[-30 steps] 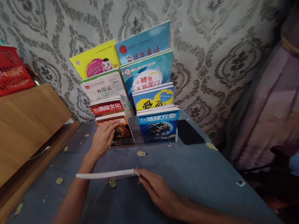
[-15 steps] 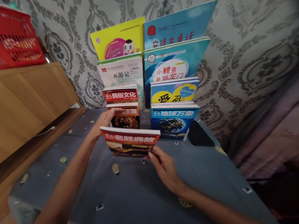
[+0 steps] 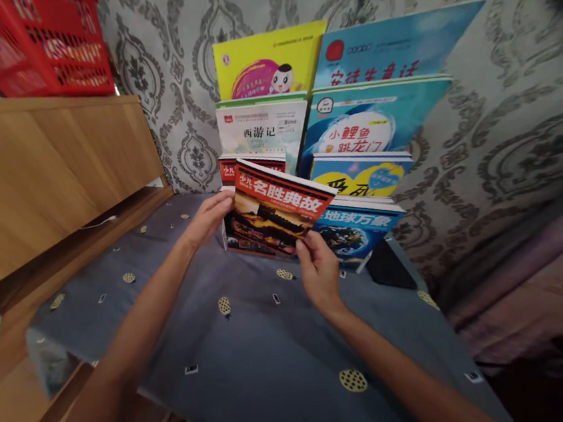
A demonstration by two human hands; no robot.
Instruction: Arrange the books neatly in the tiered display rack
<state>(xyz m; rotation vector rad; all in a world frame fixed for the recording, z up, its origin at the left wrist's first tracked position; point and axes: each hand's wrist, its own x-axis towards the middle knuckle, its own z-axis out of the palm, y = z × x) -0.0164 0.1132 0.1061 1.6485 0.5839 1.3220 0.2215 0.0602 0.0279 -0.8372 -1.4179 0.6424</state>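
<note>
A book with a red title band and a dark, golden-lit cover point(image 3: 278, 208) is pinched at its lower right edge by my right hand point(image 3: 319, 267), thumb on the front. It leans down to the right and covers most of the book behind it. My left hand point(image 3: 212, 217) has its fingers stretched out at the left edge of the books; whether the fingertips touch the held book or the one behind is unclear. Behind stand a red-topped book point(image 3: 228, 174), a white book point(image 3: 263, 129) and a yellow book point(image 3: 269, 51).
To the right stand a blue globe book point(image 3: 349, 234), a yellow-and-blue book point(image 3: 378, 170), a teal book point(image 3: 396, 108) and a tall blue book point(image 3: 405, 43). A dark flat object point(image 3: 393, 270) lies beside them. A red basket point(image 3: 54, 53) sits on a wooden cabinet point(image 3: 55, 167), left of the cloth-covered table point(image 3: 258, 374).
My right hand has raised the book and brought it in front of the left row, its cover now tilted. My left hand has stayed at the row's left side. The view has shifted left.
</note>
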